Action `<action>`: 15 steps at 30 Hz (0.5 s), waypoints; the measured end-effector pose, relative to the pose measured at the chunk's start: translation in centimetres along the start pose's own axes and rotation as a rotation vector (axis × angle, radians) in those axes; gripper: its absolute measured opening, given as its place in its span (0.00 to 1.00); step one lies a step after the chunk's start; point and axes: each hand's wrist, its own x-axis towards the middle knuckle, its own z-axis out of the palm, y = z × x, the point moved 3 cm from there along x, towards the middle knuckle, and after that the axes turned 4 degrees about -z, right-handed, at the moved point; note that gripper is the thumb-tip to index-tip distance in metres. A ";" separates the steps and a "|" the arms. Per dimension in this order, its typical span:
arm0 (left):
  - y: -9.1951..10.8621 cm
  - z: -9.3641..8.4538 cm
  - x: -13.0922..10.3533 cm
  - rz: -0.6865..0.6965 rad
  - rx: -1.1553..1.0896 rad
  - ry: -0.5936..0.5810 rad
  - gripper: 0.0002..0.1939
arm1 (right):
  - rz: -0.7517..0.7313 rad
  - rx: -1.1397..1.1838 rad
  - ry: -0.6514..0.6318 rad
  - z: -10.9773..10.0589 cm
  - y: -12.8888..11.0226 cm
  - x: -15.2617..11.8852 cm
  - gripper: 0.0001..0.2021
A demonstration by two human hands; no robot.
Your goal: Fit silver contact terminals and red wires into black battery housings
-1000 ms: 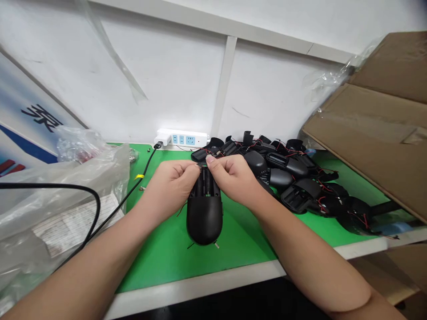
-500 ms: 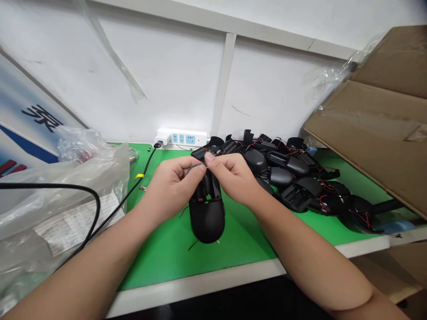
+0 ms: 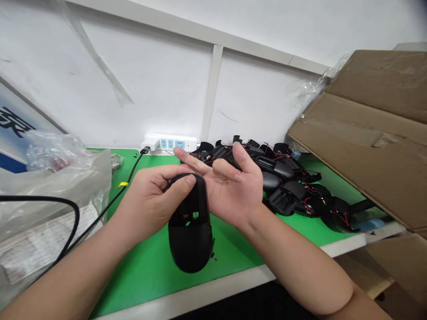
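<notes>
A black plastic housing (image 3: pixel 189 249), rounded at its near end and with an open recess in its upper half, hangs over the green mat. My left hand (image 3: pixel 155 195) grips its far end, thumb on top. Through the recess, small patches of green show. My right hand (image 3: pixel 235 186) is just right of the housing, palm up, fingers spread and partly curled, with nothing visible in it. Whether its palm touches the housing's edge I cannot tell. Small wire ends stick out at the housing's lower right.
Several similar black housings (image 3: pixel 287 195) with red wires are heaped at the back right, beside a large cardboard box (image 3: pixel 363 120). A white power strip (image 3: pixel 170 142) lies against the wall, a black cable (image 3: pixel 128 178) plugged in. Plastic bags (image 3: pixel 83 178) fill the left side.
My right hand has let go at the housing's far end and turned palm up with fingers apart. My left hand keeps the housing, now closer to me. The view has shifted slightly.
</notes>
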 end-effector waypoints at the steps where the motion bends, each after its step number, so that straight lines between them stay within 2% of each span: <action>1: 0.1 0.0 0.0 0.007 0.000 -0.004 0.15 | 0.003 0.009 -0.013 0.0 0.0 0.0 0.40; 9: 0.0 0.0 -0.2 0.043 0.018 -0.047 0.16 | 0.018 0.103 -0.096 -0.2 -0.2 -0.2 0.37; 15: 0.0 -0.1 -0.2 0.033 0.028 -0.021 0.15 | -0.130 -0.262 -0.076 0.2 -0.9 -0.2 0.39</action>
